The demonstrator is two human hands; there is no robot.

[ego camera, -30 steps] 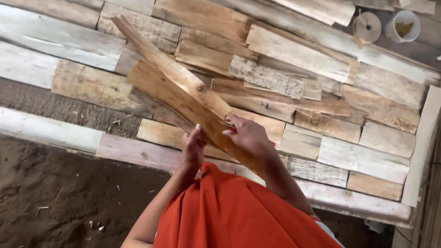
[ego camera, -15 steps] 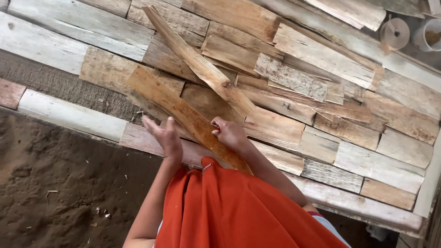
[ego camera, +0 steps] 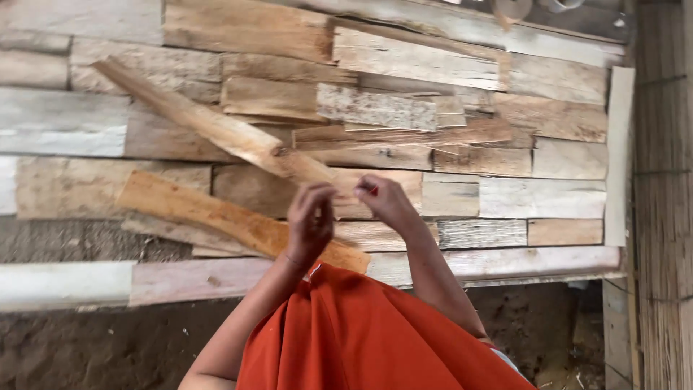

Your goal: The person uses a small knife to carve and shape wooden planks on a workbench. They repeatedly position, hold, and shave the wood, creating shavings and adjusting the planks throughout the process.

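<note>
- The left hand (ego camera: 310, 220) is raised above the surface (ego camera: 505, 195) of laid planks, its fingers curled in loosely; it grips nothing that shows.
- The right hand (ego camera: 382, 202) sits just right of it, fingers pinched narrow around something small with a speck of red; what it is cannot be told.
- The long pale slat (ego camera: 216, 130) lies loose on the planks, its long axis running from far left down to its near end, which points in between the two hands.
- The orange-brown slat (ego camera: 216, 217) lies near and to the left, roughly parallel, passing under the left hand, which is the nearer one.
- An orange cloth (ego camera: 361, 339) covers the lap below.
</note>
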